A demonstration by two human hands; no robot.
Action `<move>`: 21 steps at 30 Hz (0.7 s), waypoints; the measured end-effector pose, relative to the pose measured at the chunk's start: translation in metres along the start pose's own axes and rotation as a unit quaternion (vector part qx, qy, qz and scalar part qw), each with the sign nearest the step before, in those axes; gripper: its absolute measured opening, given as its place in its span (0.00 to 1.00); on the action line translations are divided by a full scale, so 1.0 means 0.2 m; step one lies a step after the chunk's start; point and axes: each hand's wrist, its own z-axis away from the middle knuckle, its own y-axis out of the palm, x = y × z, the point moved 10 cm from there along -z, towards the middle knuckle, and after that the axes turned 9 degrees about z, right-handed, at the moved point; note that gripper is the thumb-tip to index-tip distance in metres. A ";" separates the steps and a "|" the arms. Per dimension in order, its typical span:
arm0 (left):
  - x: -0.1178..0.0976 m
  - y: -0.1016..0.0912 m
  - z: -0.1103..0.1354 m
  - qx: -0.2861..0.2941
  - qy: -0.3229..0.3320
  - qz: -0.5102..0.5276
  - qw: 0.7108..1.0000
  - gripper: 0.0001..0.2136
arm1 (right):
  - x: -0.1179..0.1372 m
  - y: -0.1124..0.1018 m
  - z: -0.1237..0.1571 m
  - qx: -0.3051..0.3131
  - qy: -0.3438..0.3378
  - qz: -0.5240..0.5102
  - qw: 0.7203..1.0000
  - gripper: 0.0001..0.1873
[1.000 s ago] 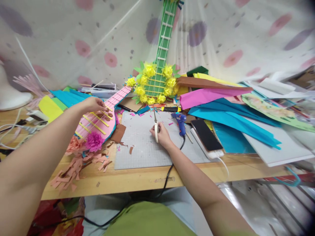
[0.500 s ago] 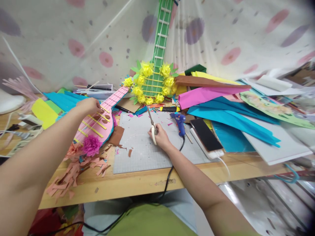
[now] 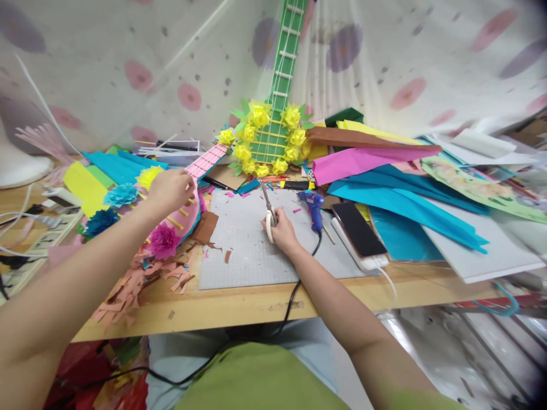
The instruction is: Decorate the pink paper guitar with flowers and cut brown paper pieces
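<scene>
My left hand (image 3: 170,189) rests with curled fingers on the body of a pink paper guitar (image 3: 184,209) with yellow strips, pressing or pinching something small that I cannot make out. A magenta paper flower (image 3: 163,240) sits at the guitar's lower end. My right hand (image 3: 281,226) is closed round the white handles of a pair of scissors (image 3: 269,206), whose blades point away over the grey cutting mat (image 3: 252,250). A green paper guitar (image 3: 276,122) ringed with yellow flowers stands upright behind the mat.
A blue glue gun (image 3: 313,204) and a phone (image 3: 358,229) on a charger lie right of the mat. Pink, blue and brown paper sheets (image 3: 384,182) pile up at the right. Peach paper scraps (image 3: 128,287) litter the wooden table edge. Blue and yellow paper flowers (image 3: 119,196) lie left.
My left hand has shifted slightly right and down along the pink guitar. Blue and yellow flowers at the left have come into view. My right hand keeps the scissors, almost still.
</scene>
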 end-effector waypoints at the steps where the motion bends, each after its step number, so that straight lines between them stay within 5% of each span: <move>1: -0.05 0.05 0.03 0.023 0.027 0.003 0.999 0.14 | -0.01 -0.02 0.00 -0.008 0.013 0.034 0.999 0.11; 7: -0.27 0.26 0.22 0.103 0.101 -0.006 0.990 0.15 | -0.05 -0.11 0.01 -0.020 0.053 0.172 0.984 0.15; 21: -0.31 0.26 0.17 0.087 0.022 0.016 0.996 0.13 | 0.01 -0.10 0.04 -0.039 -0.003 0.205 0.978 0.14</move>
